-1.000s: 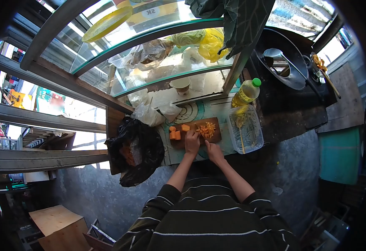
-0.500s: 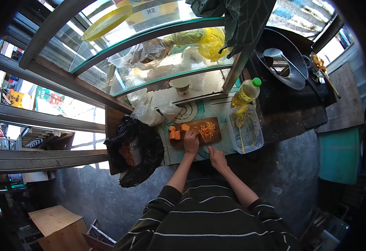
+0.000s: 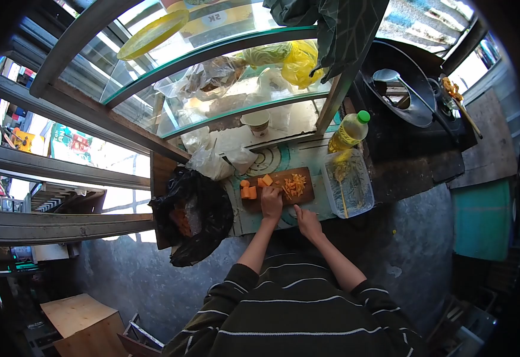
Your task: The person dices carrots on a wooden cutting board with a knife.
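My left hand (image 3: 271, 203) rests at the near edge of a wooden cutting board (image 3: 254, 204), its fingers curled down on a piece of carrot that they mostly hide. Just to the right, my right hand (image 3: 309, 222) is closed around the handle of a knife (image 3: 291, 201), whose thin blade points at the board and barely shows. Chunky carrot pieces (image 3: 248, 192) lie on the board's left side, and another carrot chunk (image 3: 266, 179) sits just beyond my left fingertips. Finely cut carrot (image 3: 295, 185) is heaped on the right half.
Right of the board stands a clear plastic tub (image 3: 358, 193) with a stick in it, and behind it a green-capped oil bottle (image 3: 349, 132). A black plastic bag (image 3: 215, 205) sits at left. Beyond are a glass display case (image 3: 212, 119) and a wok (image 3: 414, 110).
The carrot chunk beyond my left fingertips has shifted slightly and turned. Both hands stay in nearly the same place.
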`<act>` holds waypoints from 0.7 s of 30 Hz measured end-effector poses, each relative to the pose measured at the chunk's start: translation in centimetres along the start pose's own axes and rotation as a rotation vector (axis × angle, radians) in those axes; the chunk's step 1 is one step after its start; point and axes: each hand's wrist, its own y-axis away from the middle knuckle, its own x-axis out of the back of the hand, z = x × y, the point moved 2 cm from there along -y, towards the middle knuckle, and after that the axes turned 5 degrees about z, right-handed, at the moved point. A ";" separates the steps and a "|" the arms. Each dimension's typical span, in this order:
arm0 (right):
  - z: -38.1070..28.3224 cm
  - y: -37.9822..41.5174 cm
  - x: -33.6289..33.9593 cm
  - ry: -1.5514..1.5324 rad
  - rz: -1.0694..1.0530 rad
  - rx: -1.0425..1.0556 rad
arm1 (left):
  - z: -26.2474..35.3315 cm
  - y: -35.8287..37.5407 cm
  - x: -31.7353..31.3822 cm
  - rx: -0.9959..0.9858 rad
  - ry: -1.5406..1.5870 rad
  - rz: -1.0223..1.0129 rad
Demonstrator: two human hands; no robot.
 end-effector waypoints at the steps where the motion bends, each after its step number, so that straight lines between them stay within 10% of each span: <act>1: 0.0 -0.2 -0.2 -0.001 0.000 0.003 | 0.0 0.0 0.0 -0.004 0.006 0.004; 21: 0.7 -0.9 -0.5 0.013 -0.060 0.017 | -0.5 0.0 0.2 -0.022 0.055 -0.006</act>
